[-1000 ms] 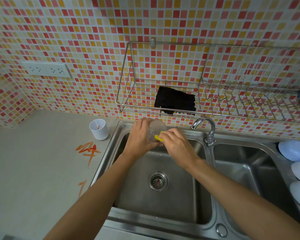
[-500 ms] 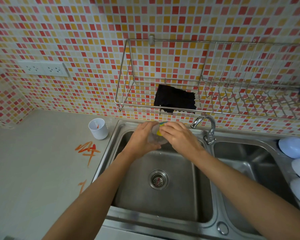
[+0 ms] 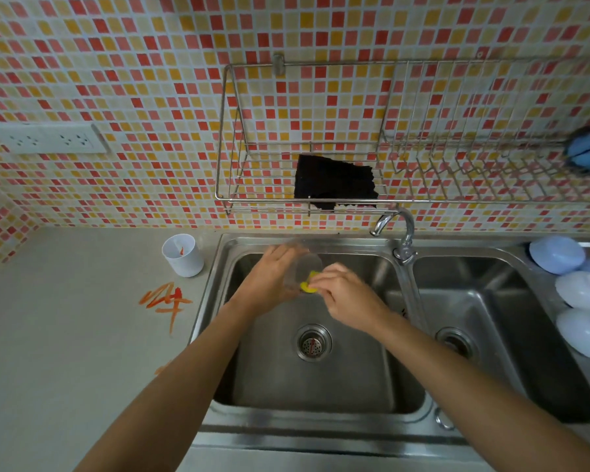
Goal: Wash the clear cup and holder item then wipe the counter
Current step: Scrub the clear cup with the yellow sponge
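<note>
We hold the clear cup [image 3: 302,267] over the left basin of the sink [image 3: 321,379], centre of the frame, so drips fall toward the drain [image 3: 313,342]. Our left hand [image 3: 269,281] is clamped around the cup wall, steadying it. Our right hand [image 3: 346,294] is closed on a yellow sponge [image 3: 309,284] pressed to the cup, which reads as scrubbing. The tap [image 3: 394,226] shows no running water that we can see.

The white holder [image 3: 183,255] stands on the desk [image 3: 65,335] at centre left, just beside the sink rim, with an orange smear inside: not yet washed. Orange streaks [image 3: 166,299] lie on the desk below it. A black cloth [image 3: 334,183] hangs in the wall rack [image 3: 304,199], likely kept there for wiping.

Versus 0.5 s ago: the sponge sits lower on the cup, and the right hand has dropped slightly toward the basin. The holder and streaks are unchanged.
</note>
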`<state>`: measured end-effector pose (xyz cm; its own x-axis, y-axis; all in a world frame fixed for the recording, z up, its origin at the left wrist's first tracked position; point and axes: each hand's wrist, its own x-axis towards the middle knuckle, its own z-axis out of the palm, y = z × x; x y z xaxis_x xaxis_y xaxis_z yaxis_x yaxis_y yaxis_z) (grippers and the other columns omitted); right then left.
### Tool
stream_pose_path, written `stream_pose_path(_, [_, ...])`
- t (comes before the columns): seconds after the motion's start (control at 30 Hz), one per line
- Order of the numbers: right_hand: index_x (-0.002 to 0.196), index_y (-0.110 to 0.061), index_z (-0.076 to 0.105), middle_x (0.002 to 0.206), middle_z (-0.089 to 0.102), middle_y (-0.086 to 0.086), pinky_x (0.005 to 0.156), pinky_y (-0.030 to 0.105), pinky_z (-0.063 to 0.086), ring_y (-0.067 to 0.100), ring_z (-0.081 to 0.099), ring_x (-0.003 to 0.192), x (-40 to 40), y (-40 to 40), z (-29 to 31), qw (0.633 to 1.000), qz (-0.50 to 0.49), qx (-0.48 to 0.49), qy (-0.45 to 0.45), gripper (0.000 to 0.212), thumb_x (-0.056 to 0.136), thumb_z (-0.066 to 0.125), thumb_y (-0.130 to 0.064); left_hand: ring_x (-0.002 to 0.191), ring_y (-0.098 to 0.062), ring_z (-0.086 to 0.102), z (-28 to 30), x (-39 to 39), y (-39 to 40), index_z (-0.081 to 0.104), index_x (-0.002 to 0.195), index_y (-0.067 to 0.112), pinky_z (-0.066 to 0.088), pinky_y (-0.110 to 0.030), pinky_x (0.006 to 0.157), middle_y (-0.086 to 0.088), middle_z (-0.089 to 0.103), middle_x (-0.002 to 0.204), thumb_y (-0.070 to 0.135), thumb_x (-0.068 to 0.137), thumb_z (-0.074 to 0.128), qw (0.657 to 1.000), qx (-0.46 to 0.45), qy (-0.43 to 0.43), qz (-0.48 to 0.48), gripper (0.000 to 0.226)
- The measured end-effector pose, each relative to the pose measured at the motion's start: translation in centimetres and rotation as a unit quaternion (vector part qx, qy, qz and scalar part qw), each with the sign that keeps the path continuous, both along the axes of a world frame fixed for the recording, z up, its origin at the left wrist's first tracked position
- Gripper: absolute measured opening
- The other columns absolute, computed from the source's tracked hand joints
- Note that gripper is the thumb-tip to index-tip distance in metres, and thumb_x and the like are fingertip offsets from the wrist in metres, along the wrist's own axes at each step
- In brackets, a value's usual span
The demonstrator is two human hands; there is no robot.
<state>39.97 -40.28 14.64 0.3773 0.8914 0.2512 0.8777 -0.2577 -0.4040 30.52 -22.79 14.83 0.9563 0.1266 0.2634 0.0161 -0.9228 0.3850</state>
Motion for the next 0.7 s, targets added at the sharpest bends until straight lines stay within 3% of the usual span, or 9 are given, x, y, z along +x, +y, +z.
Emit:
stream_pose_path(0.07, [0.100,-0.012,0.076,0.103,0.073,0.001,0.083,0.041,0.054,0.027,0.060,0.100,0.4,0.3,0.2,0.995,0.005,-0.038,-0.094,0.035,0.068,0.075,0.003,0.120,-0.017,0.043,-0.1,-0.2,0.3,0.046,0.137,0.020,0.038,-0.026,0.099,0.001,0.053,0.131,0.030,0.071,0.081,1.000,-0.005,-0.006,-0.001,0.076])
stream_pose_path(0.17, [0.101,-0.010,0.075,0.106,0.072,0.002,0.085,0.038,0.054,0.027,0.061,0.102,0.1,1.0,0.9,0.985,-0.035,-0.024,-0.168,0.044,0.059,0.081,0.001,0.118,-0.017,0.045,0.2,0.3,0.8,0.048,0.135,0.021,0.042,-0.029,0.098,0.002,0.054,0.129,0.031,0.071,0.082,0.999,-0.008,-0.032,-0.001,0.074])
stream_pose_path(0.27, [0.104,-0.011,0.075,0.106,0.072,0.000,0.088,0.028,0.049,0.025,0.060,0.096,-1.9,1.4,0.4,0.986,-0.089,0.038,-0.138,0.043,0.065,0.077,0.007,0.118,-0.017,0.045,0.6,0.7,1.3,0.048,0.133,0.018,0.044,-0.031,0.097,0.002,0.054,0.129,0.034,0.071,0.082,0.999,0.007,-0.049,-0.007,0.072])
stream_pose_path(0.33, [0.105,-0.014,0.075,0.105,0.073,-0.004,0.084,0.012,0.039,0.022,0.059,0.092,-3.6,1.5,0.2,0.989,-0.115,0.065,-0.066,0.039,0.073,0.072,0.007,0.119,-0.019,0.045,0.7,0.6,1.5,0.049,0.133,0.017,0.046,-0.031,0.094,0.001,0.053,0.130,0.033,0.071,0.082,0.999,0.005,-0.046,-0.014,0.072])
stream_pose_path(0.4, [0.109,-0.016,0.074,0.109,0.072,-0.006,0.084,0.005,0.032,0.018,0.057,0.096,-4.5,1.3,0.0,0.989,-0.129,0.077,0.012,0.033,0.082,0.067,0.002,0.120,-0.019,0.043,0.3,0.5,1.7,0.047,0.135,0.018,0.049,-0.032,0.091,0.002,0.051,0.132,0.032,0.071,0.081,0.999,0.016,-0.034,-0.027,0.073])
stream_pose_path(0.47, [0.110,-0.016,0.074,0.110,0.072,-0.005,0.091,0.015,0.041,0.017,0.056,0.098,-4.2,1.0,-0.4,0.989,-0.117,0.079,0.050,0.031,0.085,0.066,0.001,0.120,-0.019,0.042,-0.5,0.4,1.9,0.045,0.137,0.021,0.052,-0.033,0.089,0.003,0.049,0.133,0.032,0.069,0.082,0.999,0.026,-0.024,-0.033,0.077])
stream_pose_path(0.53, [0.107,-0.013,0.075,0.107,0.073,-0.003,0.088,0.027,0.048,0.021,0.057,0.094,-3.3,0.8,-0.6,0.990,-0.112,0.075,0.033,0.031,0.083,0.066,0.004,0.120,-0.018,0.041,-0.9,0.2,1.7,0.044,0.137,0.022,0.051,-0.034,0.090,0.004,0.048,0.134,0.030,0.068,0.083,0.999,0.022,-0.016,-0.024,0.079])
stream_pose_path(0.7, [0.106,-0.014,0.075,0.106,0.073,-0.005,0.082,0.021,0.048,0.022,0.056,0.088,-3.2,1.8,-0.4,0.986,-0.133,0.071,-0.070,0.035,0.078,0.071,0.006,0.119,-0.019,0.042,-0.2,0.5,1.6,0.047,0.135,0.020,0.049,-0.031,0.089,0.002,0.051,0.131,0.032,0.069,0.084,0.998,0.023,-0.049,-0.014,0.077])
